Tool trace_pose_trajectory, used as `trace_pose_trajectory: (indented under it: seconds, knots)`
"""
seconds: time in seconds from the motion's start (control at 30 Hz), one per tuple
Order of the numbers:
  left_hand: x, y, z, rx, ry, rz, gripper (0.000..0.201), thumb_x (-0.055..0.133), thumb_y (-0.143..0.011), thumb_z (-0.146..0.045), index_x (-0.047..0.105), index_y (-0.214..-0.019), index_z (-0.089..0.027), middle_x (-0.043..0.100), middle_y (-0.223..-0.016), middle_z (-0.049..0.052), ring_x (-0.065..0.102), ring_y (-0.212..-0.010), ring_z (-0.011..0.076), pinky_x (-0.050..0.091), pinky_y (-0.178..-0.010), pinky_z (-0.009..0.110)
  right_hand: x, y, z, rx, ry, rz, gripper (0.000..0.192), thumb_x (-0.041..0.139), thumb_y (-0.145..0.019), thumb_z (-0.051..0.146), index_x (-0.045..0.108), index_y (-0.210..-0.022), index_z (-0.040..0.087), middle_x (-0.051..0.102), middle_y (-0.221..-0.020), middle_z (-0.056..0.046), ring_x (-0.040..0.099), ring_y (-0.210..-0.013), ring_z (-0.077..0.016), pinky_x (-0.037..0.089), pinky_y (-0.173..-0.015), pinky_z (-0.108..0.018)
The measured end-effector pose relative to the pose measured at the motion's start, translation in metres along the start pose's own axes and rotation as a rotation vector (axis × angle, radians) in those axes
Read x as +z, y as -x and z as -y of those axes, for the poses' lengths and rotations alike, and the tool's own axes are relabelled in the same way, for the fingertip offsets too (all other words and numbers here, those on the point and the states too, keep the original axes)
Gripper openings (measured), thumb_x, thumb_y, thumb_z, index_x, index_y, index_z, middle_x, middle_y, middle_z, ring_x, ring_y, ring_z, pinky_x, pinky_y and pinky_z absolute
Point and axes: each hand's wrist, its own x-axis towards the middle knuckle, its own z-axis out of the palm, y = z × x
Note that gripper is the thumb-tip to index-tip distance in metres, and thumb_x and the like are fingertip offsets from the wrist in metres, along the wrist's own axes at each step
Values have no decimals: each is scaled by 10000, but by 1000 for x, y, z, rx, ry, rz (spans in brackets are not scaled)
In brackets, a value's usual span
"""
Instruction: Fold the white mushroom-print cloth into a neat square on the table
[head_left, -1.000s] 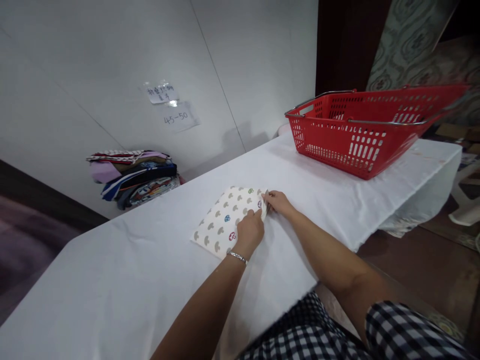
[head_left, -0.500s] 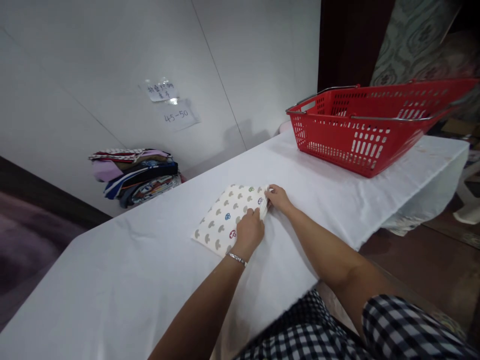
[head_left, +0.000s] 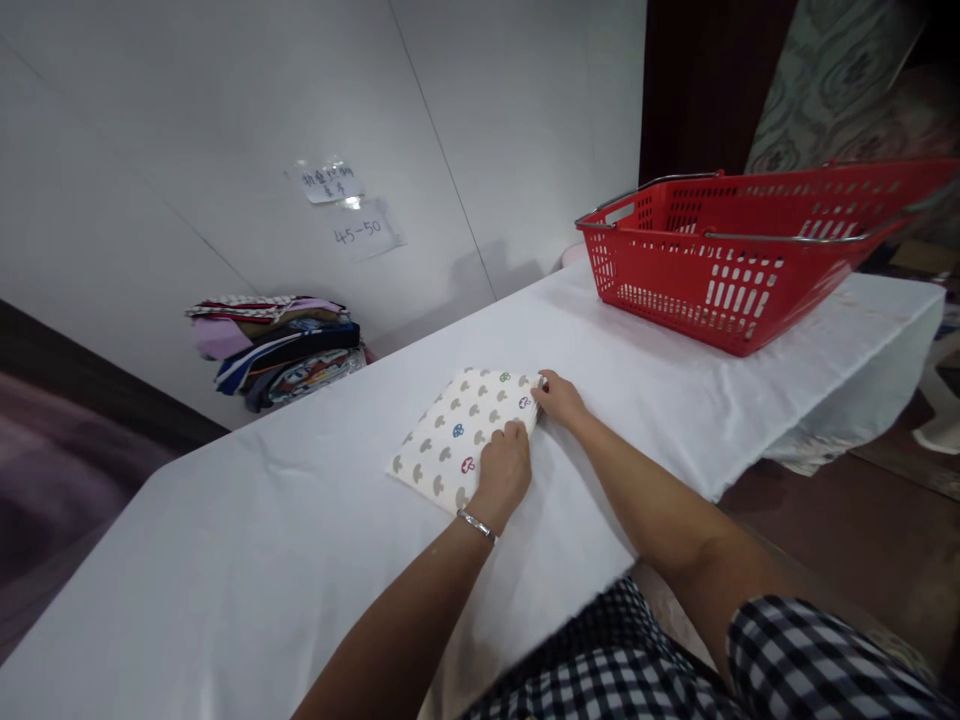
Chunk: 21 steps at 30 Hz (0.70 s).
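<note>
A folded white cloth [head_left: 442, 440] printed with grey mushrooms and a few coloured ones lies flat on the white-covered table [head_left: 300, 540]. My left hand [head_left: 506, 462], with a silver bracelet at the wrist, is closed on its near right edge. At the far right corner, the fingers of my right hand [head_left: 561, 398] pinch the layered edge of the same cloth. Some fingertips are hidden behind or beneath the fabric.
A red shopping basket [head_left: 675, 265] with metal handles stands at the table's far right. Past the back edge, by the wall, is a stack of folded clothes [head_left: 285, 345]. Two paper signs [head_left: 360, 230] are taped to the wall.
The fingers of both hands have shifted slightly along the cloth's right edge, which now looks more even. The cloth lies in nearly the same place; the whole view has moved a little.
</note>
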Motion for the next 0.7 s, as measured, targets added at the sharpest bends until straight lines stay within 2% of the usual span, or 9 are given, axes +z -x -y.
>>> trace_pose_trajectory:
  seconds: [0.07,0.13,0.2,0.27,0.37,0.47,0.53,0.6,0.7]
  knots:
    - [-2,0,-1,6,2,-8,408,324,-862,-55,419,-1251,-138,502,-1085,117,509,-916,224,447,-691,313,-2,6,3,-107,58,-90,488,503,-818,257,469,-1290,142,563,-1225,-139,501,-1117,-257,382,-933,-352]
    - [-3,1,-1,7,20,-16,405,310,-868,-57,429,-1246,-140,509,-1077,116,508,-915,223,448,-694,316,-1,13,7,-301,111,-154,500,462,-852,263,429,-1330,122,483,-1333,-142,407,-1234,-244,310,-1027,-353]
    - [-5,2,-1,7,48,-26,390,307,-873,-66,454,-1226,-146,522,-1059,111,510,-911,223,450,-708,323,1,20,10,-480,150,-83,469,436,-879,289,446,-1322,135,449,-1380,-125,344,-1295,-224,249,-1075,-357]
    - [-6,6,1,19,85,-47,347,341,-877,-96,492,-1186,-143,540,-1040,106,511,-917,228,453,-751,343,4,25,12,-553,210,79,419,428,-894,322,496,-1279,171,436,-1401,-106,300,-1332,-226,206,-1092,-404]
    - [-6,20,9,77,182,-98,297,445,-863,-163,529,-1148,-148,567,-1072,99,515,-966,239,447,-840,377,7,30,12,-519,300,230,377,398,-914,351,528,-1240,213,407,-1430,-89,249,-1362,-239,160,-1086,-489]
    - [-3,42,23,190,364,-187,307,476,-883,-249,531,-1175,-170,564,-1198,93,510,-1074,237,432,-925,395,8,29,10,-490,293,253,393,370,-923,372,513,-1259,226,384,-1449,-78,224,-1375,-231,136,-1092,-502]
    - [1,60,34,244,475,-260,329,460,-905,-309,519,-1206,-189,556,-1247,89,494,-1148,222,406,-981,405,8,24,6,-487,232,220,388,351,-927,366,535,-1239,229,425,-1422,-69,257,-1363,-222,150,-1102,-482]
    - [4,78,45,313,485,-289,440,492,-889,-364,449,-1292,-194,530,-1297,98,461,-1210,231,343,-1044,453,8,18,0,-446,147,120,391,338,-925,344,557,-1224,220,469,-1385,-68,306,-1342,-212,184,-1112,-443]
    - [10,99,60,398,390,-268,593,542,-847,-338,335,-1380,-183,445,-1391,116,382,-1294,252,228,-1100,517,8,8,-9,-263,43,-19,425,356,-909,338,536,-1271,205,464,-1390,-61,348,-1324,-199,247,-1109,-376]
